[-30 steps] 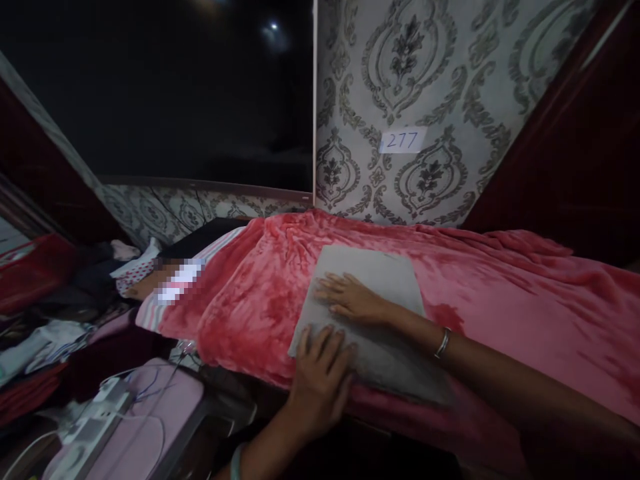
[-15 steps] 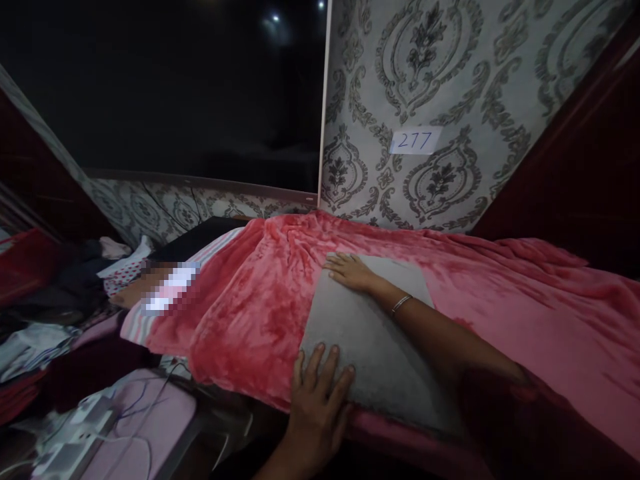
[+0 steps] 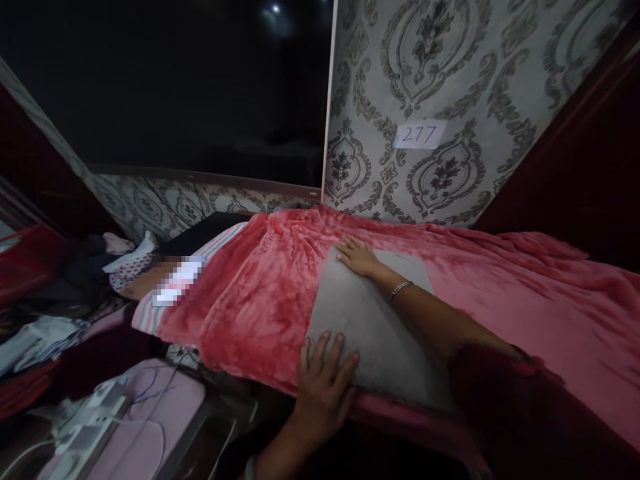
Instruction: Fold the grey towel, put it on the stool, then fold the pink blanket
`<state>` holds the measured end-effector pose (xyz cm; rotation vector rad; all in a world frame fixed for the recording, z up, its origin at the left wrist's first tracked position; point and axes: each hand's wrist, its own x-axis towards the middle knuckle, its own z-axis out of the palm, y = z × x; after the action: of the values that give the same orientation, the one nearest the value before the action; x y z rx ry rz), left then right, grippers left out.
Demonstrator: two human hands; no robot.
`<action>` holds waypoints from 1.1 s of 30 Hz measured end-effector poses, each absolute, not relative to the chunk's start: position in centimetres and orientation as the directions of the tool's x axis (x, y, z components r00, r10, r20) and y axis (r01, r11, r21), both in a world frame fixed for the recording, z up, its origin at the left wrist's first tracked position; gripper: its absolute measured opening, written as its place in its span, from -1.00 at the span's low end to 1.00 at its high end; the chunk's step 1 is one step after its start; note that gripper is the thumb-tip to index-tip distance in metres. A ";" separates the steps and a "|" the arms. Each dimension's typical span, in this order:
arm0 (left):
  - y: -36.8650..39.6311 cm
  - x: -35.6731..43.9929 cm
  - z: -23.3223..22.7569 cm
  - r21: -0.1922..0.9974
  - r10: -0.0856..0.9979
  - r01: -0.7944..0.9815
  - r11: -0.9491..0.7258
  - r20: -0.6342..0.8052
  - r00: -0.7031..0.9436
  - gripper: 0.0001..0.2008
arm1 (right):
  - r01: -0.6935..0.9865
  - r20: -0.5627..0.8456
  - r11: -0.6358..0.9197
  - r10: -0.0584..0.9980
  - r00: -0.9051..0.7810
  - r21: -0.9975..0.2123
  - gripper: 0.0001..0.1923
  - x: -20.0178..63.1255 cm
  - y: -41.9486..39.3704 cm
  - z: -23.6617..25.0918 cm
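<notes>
A flat grey piece of cloth [image 3: 370,333], roughly four-sided, lies spread over a red plush blanket [image 3: 255,307]. My left hand [image 3: 325,373] rests with fingers apart on its near left corner. At the far left corner, my right hand [image 3: 357,257] lies flat with fingers stretched, touching the cloth and its edge by the blanket. A bracelet circles my right wrist. The right forearm and dark red sleeve hide part of the grey cloth's right side.
A big dark screen [image 3: 200,93] stands against the patterned wallpaper. A paper marked 277 [image 3: 420,135] is stuck there. To the left are piled clothes [image 3: 40,340], a pink stool-like surface [image 3: 170,400] and a white power strip [image 3: 90,433] with cables. A blurred patch covers something on the blanket's left edge.
The view has shifted slightly, so the scene sits a little higher and further right. Both hands stay on the grey cloth in nearly the same places.
</notes>
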<state>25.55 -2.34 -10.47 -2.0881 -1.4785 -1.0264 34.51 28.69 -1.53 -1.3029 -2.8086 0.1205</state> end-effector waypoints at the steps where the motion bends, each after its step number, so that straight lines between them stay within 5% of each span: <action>1: -2.4 25.6 -10.4 0.102 0.649 0.922 -0.374 0.739 0.181 -0.57 | 0.731 0.028 0.676 0.736 -0.677 -0.092 -0.37 34.9 27.7 -1.4; 9: -4.0 26.5 -10.9 0.175 0.629 0.912 -0.372 0.769 0.109 -0.59 | 0.208 0.026 0.959 0.217 -0.976 -0.193 -0.49 38.1 15.1 -2.3; 12: -4.2 26.6 -11.9 0.127 0.612 0.923 -0.364 0.779 0.135 -0.59 | 0.126 0.004 0.968 0.130 -0.992 -0.219 -0.49 38.7 13.5 -2.9; 16: -3.8 26.6 -12.9 0.085 0.602 0.936 -0.342 0.784 0.149 -0.58 | 0.251 0.021 0.956 0.257 -0.966 -0.154 -0.45 38.5 17.1 -3.5; 21: -3.8 26.2 -13.0 0.063 0.613 0.941 -0.333 0.772 0.166 -0.50 | 0.661 -0.008 0.746 0.663 -0.749 -0.084 -0.38 39.9 23.9 -2.5; 24: -4.2 26.0 -11.6 0.116 0.632 0.930 -0.349 0.762 0.142 -0.52 | 0.812 -0.015 0.574 0.815 -0.579 -0.106 -0.35 43.0 25.2 -1.6; 28: -4.2 27.1 -8.3 0.187 0.628 0.875 -0.446 0.762 0.157 -0.59 | 0.748 0.085 0.649 0.761 -0.644 -0.141 -0.36 46.7 22.6 -1.3; 33: -1.8 32.4 -6.1 0.092 0.592 0.742 -0.664 0.670 0.447 -0.59 | 0.533 0.059 0.831 0.547 -0.835 -0.161 -0.41 47.6 18.2 -2.3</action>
<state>32.37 -1.83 -6.15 -2.4830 -1.1630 -1.0203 47.60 18.16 -2.27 -0.8601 -2.9070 0.2109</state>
